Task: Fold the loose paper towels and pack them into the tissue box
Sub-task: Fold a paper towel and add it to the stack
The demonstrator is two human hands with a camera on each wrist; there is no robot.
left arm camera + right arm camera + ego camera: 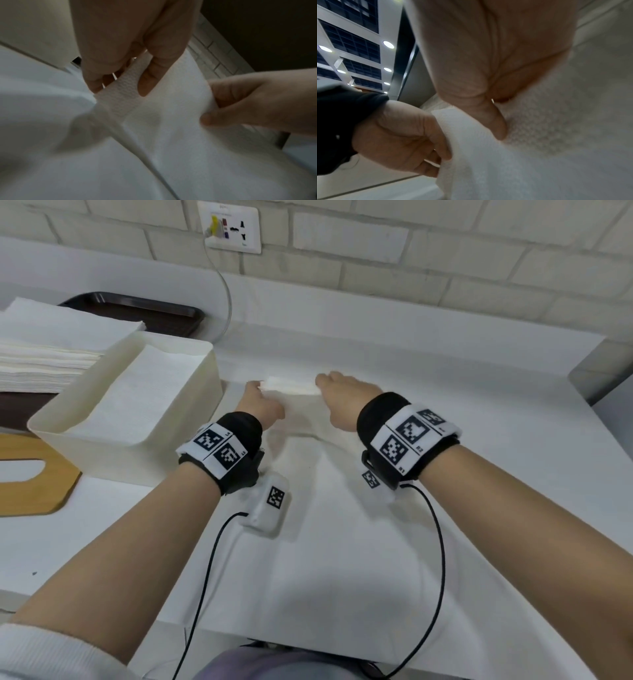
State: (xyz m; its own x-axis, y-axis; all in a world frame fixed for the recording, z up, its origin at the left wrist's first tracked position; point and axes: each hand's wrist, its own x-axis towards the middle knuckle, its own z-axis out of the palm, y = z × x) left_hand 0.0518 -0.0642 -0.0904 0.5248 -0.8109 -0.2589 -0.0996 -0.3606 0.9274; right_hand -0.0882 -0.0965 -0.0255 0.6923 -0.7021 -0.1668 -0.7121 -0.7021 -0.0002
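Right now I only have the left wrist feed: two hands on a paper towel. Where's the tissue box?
Observer: The tissue box stands open on the table, just left of the left hand.
Operator: Anything in it?
Observer: Yes, a flat white sheet lies inside.
Operator: More towels to do?
Observer: A stack of paper towels sits behind the box on a dark tray.
Operator: Right hand's grip?
Observer: In the right wrist view the right hand pinches the paper towel under its thumb.
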